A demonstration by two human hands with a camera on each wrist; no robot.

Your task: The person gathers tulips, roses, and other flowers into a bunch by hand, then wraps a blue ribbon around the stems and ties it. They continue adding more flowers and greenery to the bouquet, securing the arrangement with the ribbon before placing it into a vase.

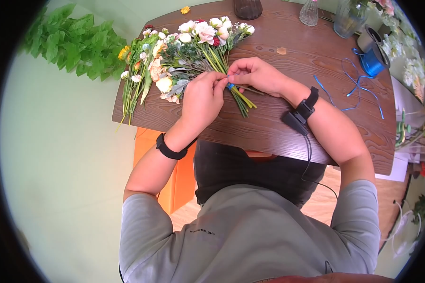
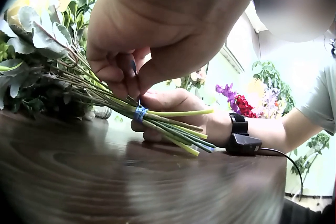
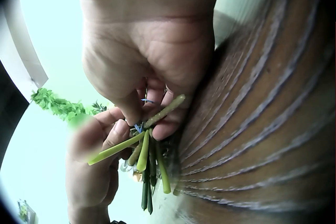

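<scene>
A bouquet of artificial flowers (image 1: 205, 32) lies on the dark wooden table, its green stems (image 1: 243, 100) pointing toward the person. Blue ribbon (image 2: 140, 113) is wrapped around the stems in a narrow band. From the left, the left hand (image 1: 202, 96) pinches a blue ribbon end between thumb and fingers, just above the band. Opposite it, the right hand (image 1: 262, 75) has thumb and forefinger pinched at the ribbon, the fingertips of both hands almost meeting. In the right wrist view, the cut stem ends (image 3: 143, 153) fan out below the fingers.
More loose flowers (image 1: 136, 78) lie at the table's left end. A blue ribbon spool (image 1: 374, 60) stands at the right, with cut ribbon pieces (image 1: 359, 87) nearby. Glass vases (image 1: 309, 13) and a dark vase (image 1: 248, 8) line the far edge. A cable (image 1: 310, 155) hangs from the right wrist.
</scene>
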